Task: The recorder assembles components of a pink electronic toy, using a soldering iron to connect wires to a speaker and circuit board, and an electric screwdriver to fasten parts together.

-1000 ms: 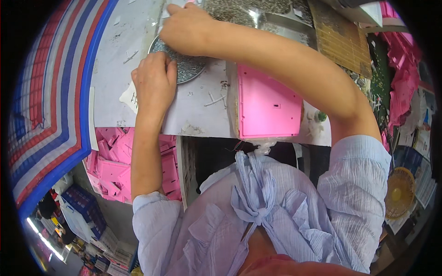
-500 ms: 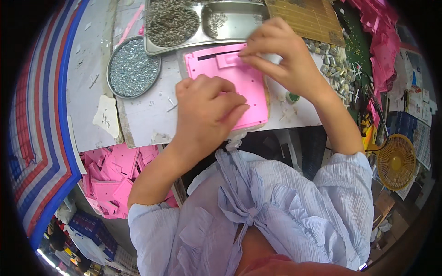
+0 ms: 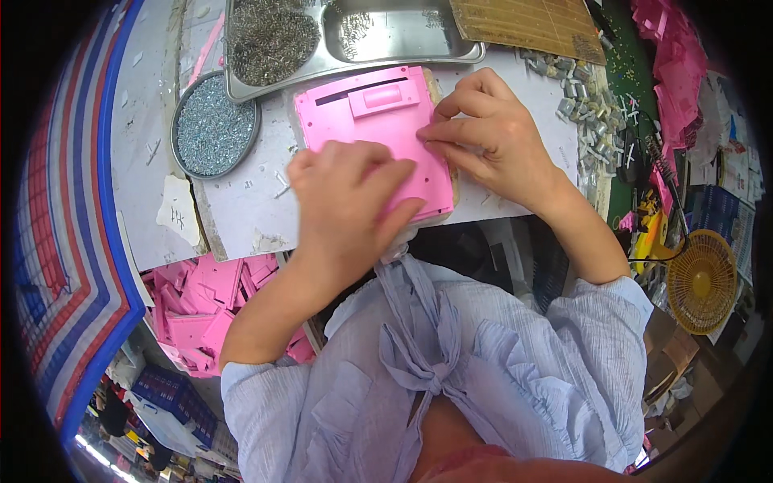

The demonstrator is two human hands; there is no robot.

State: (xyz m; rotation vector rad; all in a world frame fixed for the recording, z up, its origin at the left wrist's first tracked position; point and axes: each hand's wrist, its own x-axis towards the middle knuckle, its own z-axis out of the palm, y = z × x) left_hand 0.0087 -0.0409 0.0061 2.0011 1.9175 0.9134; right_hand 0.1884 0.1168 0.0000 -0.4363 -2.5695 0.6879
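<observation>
A flat pink plastic panel lies in front of me, with a dark slot and a raised block near its far edge. My left hand rests over the panel's near left part, fingers curled in; whatever they hold is hidden beneath them. At the panel's right side my right hand has thumb and fingers pinched together just above the pink surface. Anything in that pinch is too small to make out. Several small holes show in the panel.
Beyond the panel stands a metal compartment tray holding small springs. A round dish of small metal pins is at left. Small metal parts are heaped at right, beside brown cardboard. Pink pieces fill a container at lower left.
My right hand has come nearer, from beside the raised block to the middle of the panel's right side. My left hand stays over the near left part. The view has shifted slightly.
</observation>
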